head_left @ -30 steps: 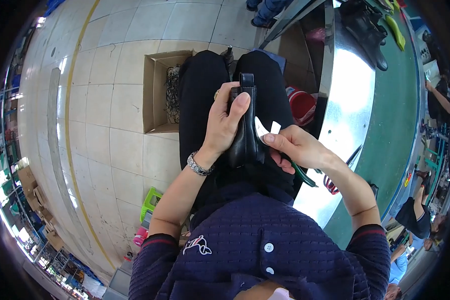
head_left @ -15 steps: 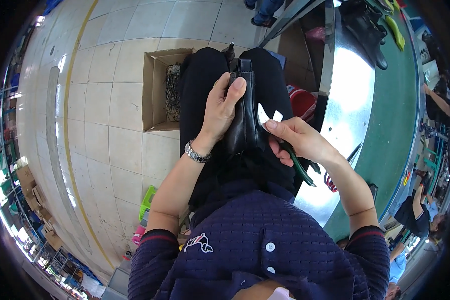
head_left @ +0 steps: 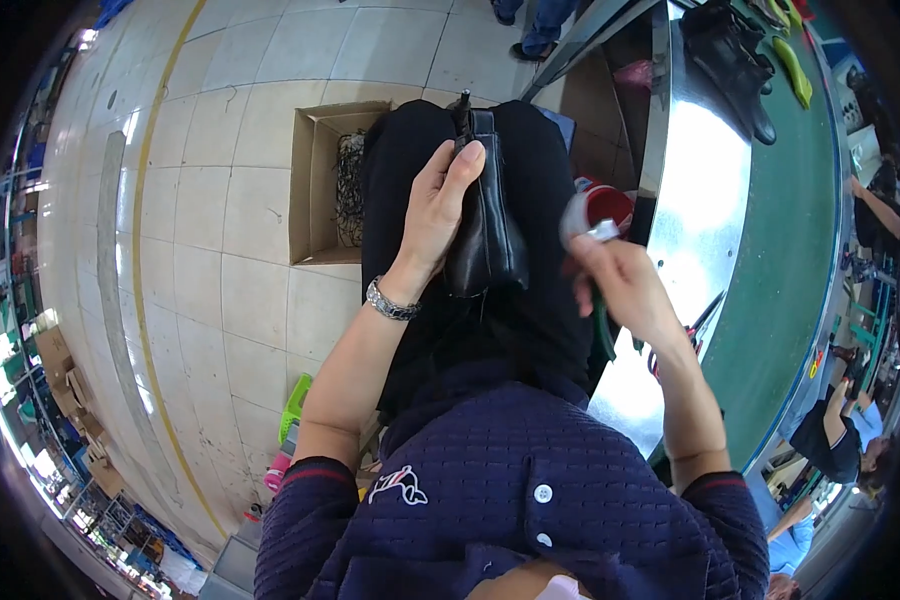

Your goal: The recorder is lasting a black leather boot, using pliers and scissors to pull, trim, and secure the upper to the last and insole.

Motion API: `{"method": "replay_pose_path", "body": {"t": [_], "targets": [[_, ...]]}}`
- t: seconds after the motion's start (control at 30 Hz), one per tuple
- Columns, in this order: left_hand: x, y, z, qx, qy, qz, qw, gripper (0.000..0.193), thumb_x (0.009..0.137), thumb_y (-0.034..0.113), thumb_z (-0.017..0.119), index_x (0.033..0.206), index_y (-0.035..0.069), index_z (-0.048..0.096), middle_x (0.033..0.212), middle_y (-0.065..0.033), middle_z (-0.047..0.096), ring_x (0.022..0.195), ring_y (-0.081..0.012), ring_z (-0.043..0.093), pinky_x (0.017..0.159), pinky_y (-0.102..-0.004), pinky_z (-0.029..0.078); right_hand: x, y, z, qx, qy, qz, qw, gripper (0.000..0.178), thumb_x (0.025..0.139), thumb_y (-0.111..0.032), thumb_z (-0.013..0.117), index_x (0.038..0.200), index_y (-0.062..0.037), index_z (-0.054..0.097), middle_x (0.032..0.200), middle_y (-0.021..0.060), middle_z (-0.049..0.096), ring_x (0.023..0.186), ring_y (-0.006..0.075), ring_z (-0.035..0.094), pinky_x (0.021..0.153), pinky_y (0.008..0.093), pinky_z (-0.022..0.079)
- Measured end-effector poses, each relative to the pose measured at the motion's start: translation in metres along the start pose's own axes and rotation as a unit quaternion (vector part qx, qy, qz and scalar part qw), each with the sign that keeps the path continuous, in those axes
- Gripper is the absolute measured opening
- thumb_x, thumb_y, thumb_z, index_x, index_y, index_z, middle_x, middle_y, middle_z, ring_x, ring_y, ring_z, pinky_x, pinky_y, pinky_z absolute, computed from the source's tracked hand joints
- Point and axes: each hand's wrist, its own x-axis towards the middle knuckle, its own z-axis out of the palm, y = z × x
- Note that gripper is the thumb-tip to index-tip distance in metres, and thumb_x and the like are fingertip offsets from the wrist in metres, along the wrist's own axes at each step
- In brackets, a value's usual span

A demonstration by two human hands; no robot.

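A black leather boot (head_left: 488, 235) lies across my lap between my thighs, its stitched seam facing up. My left hand (head_left: 442, 205) is wrapped round its far, narrower end, with the thumb on top. Beside that end, a dark upright metal rod (head_left: 465, 100) sticks up between my knees. My right hand (head_left: 620, 280) is off to the right of the boot, apart from it. It is closed on pliers with green handles (head_left: 602, 330); motion smears their pale metal head.
Left of my legs stands an open cardboard box (head_left: 312, 190) with dark tangled strands inside. A red container (head_left: 610, 205) is at my right. The green-topped workbench (head_left: 785, 230) carries more black boots (head_left: 725, 65). Someone's legs (head_left: 545, 25) show at the far side.
My right hand has drawn the pliers away from the boot's side, toward the right. My left hand has shifted slightly with the boot, whose near end now shows more fully.
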Motion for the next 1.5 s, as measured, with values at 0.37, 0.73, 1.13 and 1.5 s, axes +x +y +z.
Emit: {"method": "replay_pose_path", "body": {"t": [0.37, 0.73, 1.13, 1.5], "targets": [[-0.003, 0.006, 0.012, 0.041, -0.007, -0.021, 0.999, 0.035, 0.088, 0.039, 0.069, 0.097, 0.007, 0.058, 0.084, 0.0053, 0.051, 0.076, -0.0026, 0.045, 0.07, -0.0189, 0.038, -0.014, 0.118, -0.054, -0.51, 0.297, 0.106, 0.8, 0.041, 0.093, -0.011, 0.059, 0.134, -0.0123, 0.055, 0.128, 0.022, 0.056, 0.109, 0.0363, 0.062, 0.082, 0.0451, 0.057], [-0.017, 0.006, 0.015, 0.062, 0.036, -0.005, 0.997, 0.033, 0.088, 0.036, 0.07, 0.091, 0.005, 0.058, 0.08, 0.0044, 0.052, 0.072, -0.0026, 0.045, 0.065, -0.0195, 0.038, -0.001, -0.005, 0.042, -0.234, 0.142, -0.383, 0.882, 0.058, 0.068, -0.026, 0.085, 0.112, 0.0066, 0.063, 0.102, 0.0207, 0.069, 0.09, 0.0318, 0.071, 0.074, 0.0333, 0.058], [-0.03, 0.002, -0.013, 0.057, -0.049, -0.01, 0.997, 0.069, 0.076, 0.036, 0.08, 0.126, 0.004, 0.044, 0.109, -0.0044, 0.05, 0.098, -0.0123, 0.049, 0.087, -0.0265, 0.041, -0.01, 0.002, 0.068, -0.198, 0.203, -0.364, 0.887, 0.053, 0.073, -0.027, 0.082, 0.11, 0.0048, 0.063, 0.105, 0.0192, 0.069, 0.096, 0.0304, 0.069, 0.08, 0.0333, 0.057], [-0.057, 0.026, -0.023, 0.15, -0.169, -0.071, 0.972, 0.128, 0.055, 0.028, 0.092, 0.147, 0.008, 0.005, 0.144, -0.0137, 0.025, 0.137, -0.029, 0.025, 0.113, -0.0473, 0.022, -0.012, 0.015, 0.074, -0.144, 0.188, -0.36, 0.902, 0.047, 0.068, -0.019, 0.085, 0.103, 0.0047, 0.065, 0.106, 0.0213, 0.068, 0.096, 0.0318, 0.069, 0.081, 0.0344, 0.058]]}}
